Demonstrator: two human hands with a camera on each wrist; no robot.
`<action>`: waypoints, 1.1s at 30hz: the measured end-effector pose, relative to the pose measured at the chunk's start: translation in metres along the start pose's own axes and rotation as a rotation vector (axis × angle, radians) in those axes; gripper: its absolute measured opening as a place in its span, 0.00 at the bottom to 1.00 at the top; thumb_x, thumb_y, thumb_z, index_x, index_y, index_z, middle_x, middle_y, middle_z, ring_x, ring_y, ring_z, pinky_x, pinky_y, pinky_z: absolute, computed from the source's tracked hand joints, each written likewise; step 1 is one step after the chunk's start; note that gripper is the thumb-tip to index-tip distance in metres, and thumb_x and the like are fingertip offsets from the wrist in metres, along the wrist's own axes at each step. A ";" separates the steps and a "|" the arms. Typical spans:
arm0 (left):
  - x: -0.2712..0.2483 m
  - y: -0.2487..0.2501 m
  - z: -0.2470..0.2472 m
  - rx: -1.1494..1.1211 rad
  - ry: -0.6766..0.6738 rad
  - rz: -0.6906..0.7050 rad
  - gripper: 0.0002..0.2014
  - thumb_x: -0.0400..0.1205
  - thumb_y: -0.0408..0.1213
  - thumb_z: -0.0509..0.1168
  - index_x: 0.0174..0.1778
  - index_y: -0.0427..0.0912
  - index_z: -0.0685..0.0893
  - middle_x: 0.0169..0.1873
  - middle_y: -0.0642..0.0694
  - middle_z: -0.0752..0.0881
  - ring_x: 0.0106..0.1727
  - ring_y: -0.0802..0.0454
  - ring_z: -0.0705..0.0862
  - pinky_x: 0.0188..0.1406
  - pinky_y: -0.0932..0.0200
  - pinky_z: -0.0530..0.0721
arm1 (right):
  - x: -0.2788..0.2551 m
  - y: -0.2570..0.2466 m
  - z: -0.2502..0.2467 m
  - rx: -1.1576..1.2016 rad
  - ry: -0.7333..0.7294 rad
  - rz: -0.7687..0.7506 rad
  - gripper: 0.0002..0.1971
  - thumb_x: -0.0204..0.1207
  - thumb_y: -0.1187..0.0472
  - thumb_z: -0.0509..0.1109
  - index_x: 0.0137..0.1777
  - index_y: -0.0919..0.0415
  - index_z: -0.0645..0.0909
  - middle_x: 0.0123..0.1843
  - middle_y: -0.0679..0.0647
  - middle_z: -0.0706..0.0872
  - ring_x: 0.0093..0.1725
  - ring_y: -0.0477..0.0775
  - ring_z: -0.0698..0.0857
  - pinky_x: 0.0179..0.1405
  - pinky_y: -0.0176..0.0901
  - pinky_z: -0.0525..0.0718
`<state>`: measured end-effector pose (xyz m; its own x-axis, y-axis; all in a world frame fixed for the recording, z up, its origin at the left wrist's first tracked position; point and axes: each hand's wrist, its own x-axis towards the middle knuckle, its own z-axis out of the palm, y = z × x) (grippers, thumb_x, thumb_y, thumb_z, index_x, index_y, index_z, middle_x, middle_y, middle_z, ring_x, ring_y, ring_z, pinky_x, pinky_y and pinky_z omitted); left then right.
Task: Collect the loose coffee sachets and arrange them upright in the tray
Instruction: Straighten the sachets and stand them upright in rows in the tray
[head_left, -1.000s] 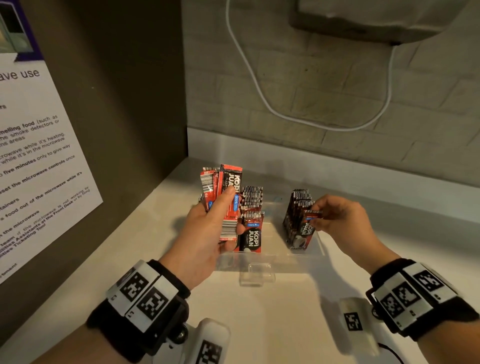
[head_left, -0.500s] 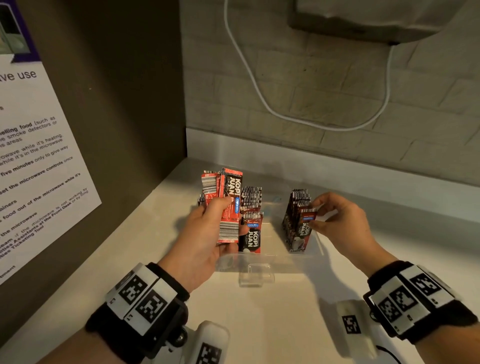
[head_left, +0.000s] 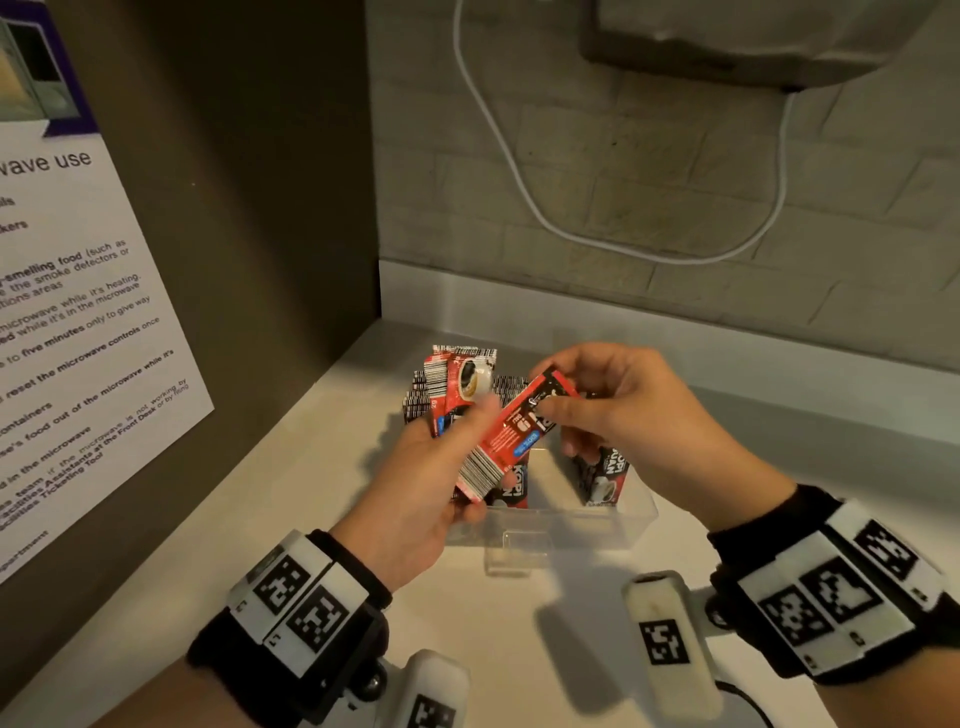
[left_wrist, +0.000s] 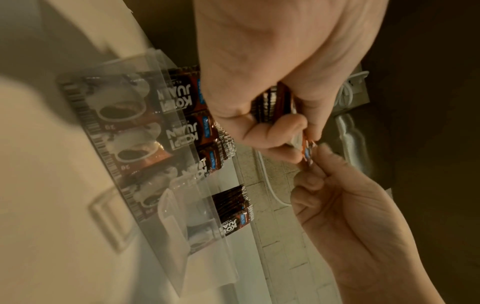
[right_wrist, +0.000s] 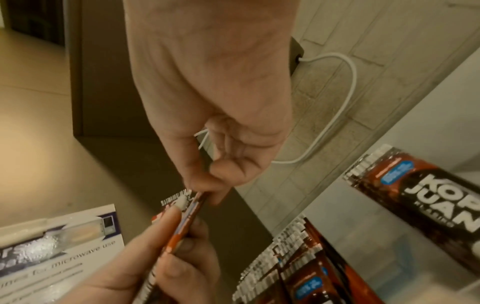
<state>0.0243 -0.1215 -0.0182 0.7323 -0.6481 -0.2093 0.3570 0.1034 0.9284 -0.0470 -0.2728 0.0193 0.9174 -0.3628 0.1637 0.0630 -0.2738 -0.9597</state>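
While the left hand (head_left: 415, 483) grips a red sachet bundle (head_left: 457, 384), the right hand (head_left: 618, 415) pinches one tilted sachet (head_left: 519, 431).

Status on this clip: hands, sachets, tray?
Left hand grips sachet bundle. Right hand pinches one sachet off it. Clear tray part-filled, upright rows. Nothing obstructing.

A pale counter (head_left: 322, 545) meets a brick-pattern wall at the rear and a dark panel on the left. A clear plastic tray (head_left: 636, 519) stands directly on it, near the rear, holding upright sachets (head_left: 605, 475).
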 end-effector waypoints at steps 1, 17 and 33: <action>0.001 0.001 -0.003 -0.025 0.027 -0.014 0.28 0.69 0.60 0.66 0.56 0.44 0.84 0.34 0.46 0.90 0.28 0.56 0.86 0.29 0.57 0.75 | 0.000 0.000 0.000 0.040 0.006 -0.024 0.10 0.70 0.80 0.71 0.41 0.64 0.83 0.30 0.55 0.86 0.22 0.49 0.81 0.18 0.36 0.76; 0.016 0.009 -0.010 -0.222 0.185 0.155 0.12 0.73 0.27 0.73 0.42 0.48 0.80 0.30 0.52 0.85 0.30 0.59 0.82 0.22 0.66 0.76 | -0.010 0.013 -0.020 0.160 0.050 -0.085 0.14 0.62 0.76 0.66 0.40 0.59 0.86 0.46 0.57 0.89 0.41 0.50 0.86 0.37 0.35 0.83; 0.014 -0.002 0.015 -0.114 0.126 0.079 0.10 0.75 0.35 0.74 0.50 0.46 0.83 0.32 0.52 0.88 0.27 0.60 0.82 0.34 0.58 0.77 | -0.001 0.011 -0.035 0.416 0.287 -0.053 0.09 0.66 0.71 0.70 0.46 0.66 0.81 0.32 0.56 0.88 0.28 0.49 0.86 0.27 0.36 0.86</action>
<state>0.0247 -0.1423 -0.0185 0.8250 -0.5356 -0.1804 0.3534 0.2398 0.9042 -0.0609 -0.3069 0.0171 0.7676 -0.6038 0.2148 0.3112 0.0581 -0.9486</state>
